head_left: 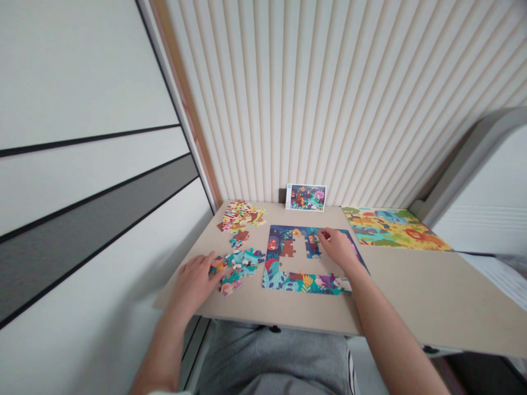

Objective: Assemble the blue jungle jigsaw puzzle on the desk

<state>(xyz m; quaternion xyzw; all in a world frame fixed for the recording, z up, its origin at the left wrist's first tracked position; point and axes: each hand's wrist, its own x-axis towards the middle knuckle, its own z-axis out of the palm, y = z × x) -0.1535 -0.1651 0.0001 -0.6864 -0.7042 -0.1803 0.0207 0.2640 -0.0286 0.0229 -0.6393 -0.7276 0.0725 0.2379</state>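
The person's left hand (pixel 195 281) sits on a heap of loose blue-green puzzle pieces (pixel 241 267) with its fingers bent, and you cannot tell if it is holding one. The right hand (pixel 340 248) is at the top edge of a half-made jigsaw puzzle (pixel 284 281), and its fingertips seem to pinch a small red puzzle piece (pixel 325 235). The half-made puzzle lies flat on a tan board (pixel 263 314), with a big gap in its middle. Another heap of yellow and red pieces (pixel 241 215) sits near the back of the board, just above the blue-green heap. A small picture card (pixel 307 197) stands at the back by the stripy wall (pixel 329 99). A big bright jungle puzzle (pixel 391 227) lies to the right.
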